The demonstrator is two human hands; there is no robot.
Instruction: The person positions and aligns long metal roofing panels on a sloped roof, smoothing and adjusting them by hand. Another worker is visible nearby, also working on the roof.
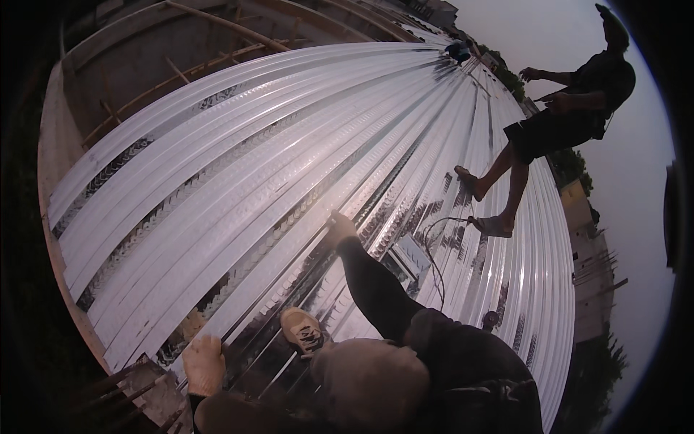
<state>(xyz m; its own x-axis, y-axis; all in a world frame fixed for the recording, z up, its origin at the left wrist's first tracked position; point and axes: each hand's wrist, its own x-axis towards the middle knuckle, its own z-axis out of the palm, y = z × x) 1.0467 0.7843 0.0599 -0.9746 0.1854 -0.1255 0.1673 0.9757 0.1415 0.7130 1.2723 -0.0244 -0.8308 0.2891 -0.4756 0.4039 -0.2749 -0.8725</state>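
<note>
Long, shiny corrugated metal roofing sheets (238, 181) fan out before me, overlapping one another. My left hand (204, 364), in a pale glove, is closed at the near end of a metal sheet by the roof's lower left edge. Further up the same sheet, my right hand (340, 229) reaches out in a black sleeve, its fingers bent over the long edge. Some of these fingers are blurred. My shoe (303, 330) rests on the sheets between my arms, below a bent knee (372, 380).
A co-worker (578, 108) in dark clothes and sandals stands at right; another person (457, 50) is at the far end. A black cable (436, 267) loops past a light flat panel (410, 254). Concrete wall (61, 137) and wooden poles (228, 29) border the left side.
</note>
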